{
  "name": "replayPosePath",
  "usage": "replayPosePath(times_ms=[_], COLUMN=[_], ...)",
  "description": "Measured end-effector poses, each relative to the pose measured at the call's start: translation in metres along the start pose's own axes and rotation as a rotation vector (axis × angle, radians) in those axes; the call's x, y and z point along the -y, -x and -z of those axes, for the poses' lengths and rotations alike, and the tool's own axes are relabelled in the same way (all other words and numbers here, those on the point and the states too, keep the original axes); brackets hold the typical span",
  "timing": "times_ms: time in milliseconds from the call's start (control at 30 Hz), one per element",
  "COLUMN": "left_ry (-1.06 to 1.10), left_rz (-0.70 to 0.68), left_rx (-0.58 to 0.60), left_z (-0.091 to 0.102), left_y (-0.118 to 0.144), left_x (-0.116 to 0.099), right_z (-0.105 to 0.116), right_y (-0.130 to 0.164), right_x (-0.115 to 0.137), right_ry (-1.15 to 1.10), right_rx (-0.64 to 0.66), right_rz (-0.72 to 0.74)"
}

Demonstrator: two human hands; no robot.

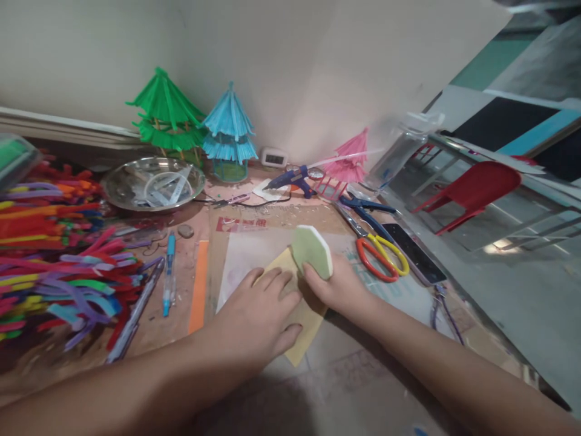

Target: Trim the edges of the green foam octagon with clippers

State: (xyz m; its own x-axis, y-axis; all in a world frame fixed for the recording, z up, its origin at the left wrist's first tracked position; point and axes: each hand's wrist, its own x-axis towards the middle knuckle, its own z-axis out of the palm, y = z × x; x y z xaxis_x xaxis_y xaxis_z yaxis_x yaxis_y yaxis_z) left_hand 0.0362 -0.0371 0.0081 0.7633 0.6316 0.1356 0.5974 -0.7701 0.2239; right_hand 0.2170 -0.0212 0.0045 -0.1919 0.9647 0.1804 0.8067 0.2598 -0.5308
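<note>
My right hand point(333, 281) grips a pale green, many-sided piece of thick foam point(311, 251) with a white edge, thumb on its green face. It is tilted up above a sheet of yellow paper point(313, 321). My left hand point(261, 315) lies flat on that yellow sheet with its fingers spread. Under the yellow paper is a translucent whitish sheet point(238, 251) on the cardboard-covered table. Just right of my right hand rest scissors point(381, 257) with orange and yellow handles.
Pipe cleaners point(68, 272) are heaped at left, near a metal bowl point(152, 203) and a blue pen point(169, 266). Green point(166, 115), blue point(230, 130) and pink point(347, 157) roofed models stand behind. A glue gun point(290, 180), pliers point(365, 209) and a phone point(413, 254) lie around. A red chair point(476, 191) is beyond.
</note>
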Motion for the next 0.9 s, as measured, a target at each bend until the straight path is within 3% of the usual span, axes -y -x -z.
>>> replayPosePath(times_ms=[167,333,433,533,667,800,900], left_ry=[0.050,0.035,0.025,0.029,0.058,0.049,0.086], left_rz=[-0.026,-0.012,-0.018,-0.025,-0.015,0.008,0.022], left_rx=[-0.005,-0.023,-0.040,-0.041,-0.012,-0.050,-0.072], left_z=[-0.001,-0.002,-0.004,-0.005,-0.003,0.002,0.005], left_y=[0.002,0.002,0.003,0.003,0.001,0.003,0.005], left_x=[0.001,0.000,0.000,0.001,-0.001,-0.003,0.000], right_z=[0.011,-0.002,-0.004,0.004,0.009,-0.003,-0.009], right_y=[0.034,-0.003,-0.012,0.010,0.030,0.005,-0.016], right_x=[0.000,-0.004,-0.004,0.000,0.002,0.000,0.000], right_ry=[-0.108,0.064,0.044,-0.065,-0.033,-0.042,-0.323], right_rx=[0.073,-0.015,-0.036,0.044,0.102,0.010,-0.133], right_rz=[-0.023,-0.004,-0.004,0.011,0.009,-0.013,-0.122])
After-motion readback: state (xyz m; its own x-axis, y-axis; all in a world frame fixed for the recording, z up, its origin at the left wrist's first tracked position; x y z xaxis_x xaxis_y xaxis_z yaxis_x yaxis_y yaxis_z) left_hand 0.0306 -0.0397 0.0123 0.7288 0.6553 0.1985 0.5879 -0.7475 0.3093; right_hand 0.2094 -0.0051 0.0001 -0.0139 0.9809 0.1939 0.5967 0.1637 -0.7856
